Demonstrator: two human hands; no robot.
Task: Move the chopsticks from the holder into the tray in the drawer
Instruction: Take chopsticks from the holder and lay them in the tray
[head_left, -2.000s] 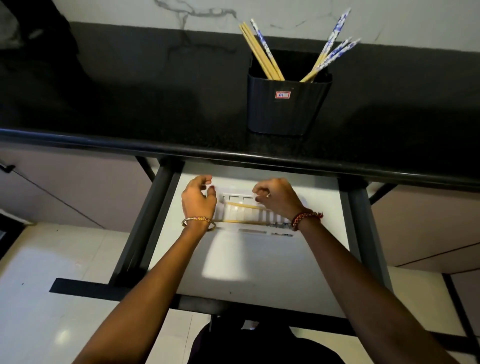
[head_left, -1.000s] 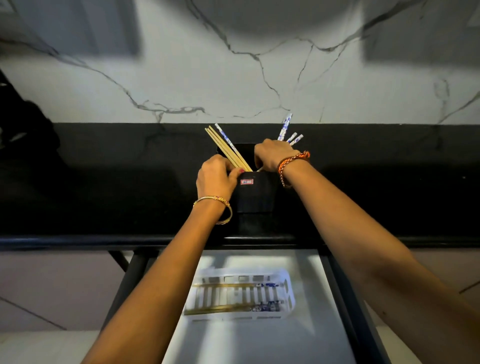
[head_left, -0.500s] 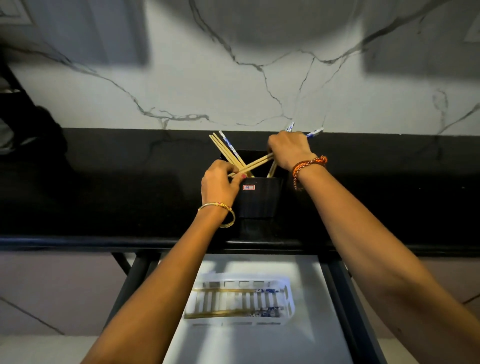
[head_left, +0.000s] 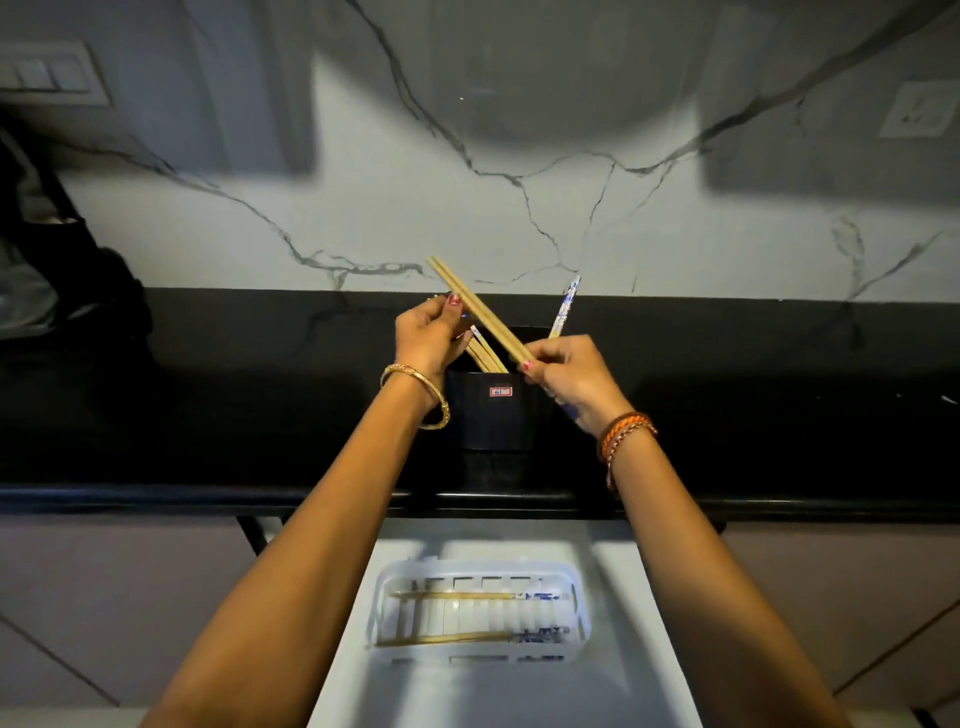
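Observation:
A black holder (head_left: 488, 415) stands on the dark counter with several chopsticks left in it, one blue-patterned chopstick (head_left: 568, 304) leaning right. Above it, a wooden chopstick pair (head_left: 478, 312) slants from upper left to lower right. My right hand (head_left: 574, 382) grips the pair near its lower end, and a blue tip pokes out below the palm. My left hand (head_left: 428, 335) pinches the pair higher up between thumb and fingers. Below, the white slotted tray (head_left: 583, 613) sits in the open drawer (head_left: 634, 675) with two chopsticks (head_left: 457, 595) lying lengthwise in it.
The black counter edge (head_left: 156, 493) runs across above the drawer. A marble backsplash (head_left: 519, 208) rises behind the holder, with a switch plate (head_left: 47, 75) at top left and a socket (head_left: 917, 111) at top right. A dark bundle (head_left: 62, 280) sits at far left.
My right hand has lifted a chopstick pair out of the holder and swung it over. My left hand left the holder's chopsticks and took hold of the pair.

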